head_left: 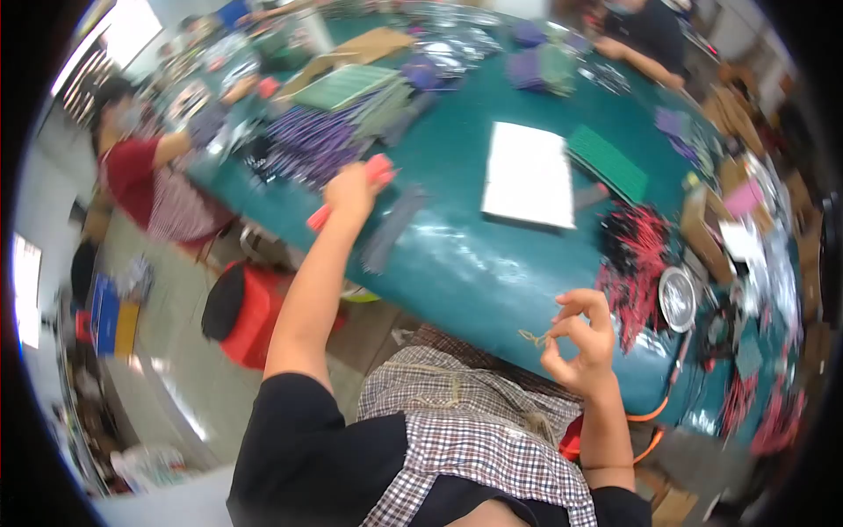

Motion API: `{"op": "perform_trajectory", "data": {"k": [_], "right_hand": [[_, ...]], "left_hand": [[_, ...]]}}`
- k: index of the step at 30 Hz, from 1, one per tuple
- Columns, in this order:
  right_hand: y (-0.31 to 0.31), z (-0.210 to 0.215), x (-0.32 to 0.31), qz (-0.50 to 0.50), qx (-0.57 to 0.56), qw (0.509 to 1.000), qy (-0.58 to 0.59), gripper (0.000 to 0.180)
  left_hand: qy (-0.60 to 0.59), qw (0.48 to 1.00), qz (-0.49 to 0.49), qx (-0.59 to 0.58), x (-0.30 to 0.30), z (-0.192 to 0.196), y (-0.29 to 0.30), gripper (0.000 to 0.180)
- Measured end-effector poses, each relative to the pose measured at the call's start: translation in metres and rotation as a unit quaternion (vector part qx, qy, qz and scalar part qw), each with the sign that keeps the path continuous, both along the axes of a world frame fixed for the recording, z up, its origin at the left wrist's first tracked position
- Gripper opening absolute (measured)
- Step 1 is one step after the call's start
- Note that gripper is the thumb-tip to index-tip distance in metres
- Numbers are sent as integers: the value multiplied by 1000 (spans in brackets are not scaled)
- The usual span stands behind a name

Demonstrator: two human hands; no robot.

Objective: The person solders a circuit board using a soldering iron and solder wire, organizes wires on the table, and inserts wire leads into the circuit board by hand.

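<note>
Left hand (351, 191) raised over the green counter (457, 255), its grip closed around a red-handled tool (379, 169); right hand (580, 342) at the near edge, thumb and forefinger pinched on a thin gold cord (531, 336). The cord is probably light, limp and slippery, best held by fingertip near its end.

Teal table (457, 255), white sheets (529, 174), red tool (379, 167), checked apron (465, 422).
</note>
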State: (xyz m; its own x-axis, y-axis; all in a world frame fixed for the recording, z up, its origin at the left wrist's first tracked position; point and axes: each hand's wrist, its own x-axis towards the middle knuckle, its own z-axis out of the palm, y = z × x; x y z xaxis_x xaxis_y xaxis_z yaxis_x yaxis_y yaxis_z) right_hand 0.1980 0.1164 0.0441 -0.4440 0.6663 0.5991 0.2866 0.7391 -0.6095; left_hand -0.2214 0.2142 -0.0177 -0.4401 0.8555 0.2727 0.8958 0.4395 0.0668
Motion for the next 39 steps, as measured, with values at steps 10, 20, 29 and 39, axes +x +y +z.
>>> {"op": "perform_trajectory", "data": {"k": [10,20,29,39], "right_hand": [[90,44,125,-318,90,930,-164,9],[208,43,211,-495,72,784,-368,23],[150,75,122,-345,77,891,-284,23],[89,92,85,-291,0,905,-309,27]], "left_hand": [[193,977,47,77,6,0,-36,56],[223,967,21,121,2,1,-35,70],[153,968,-111,165,24,55,39,39],[168,984,32,53,17,25,142,33]]}}
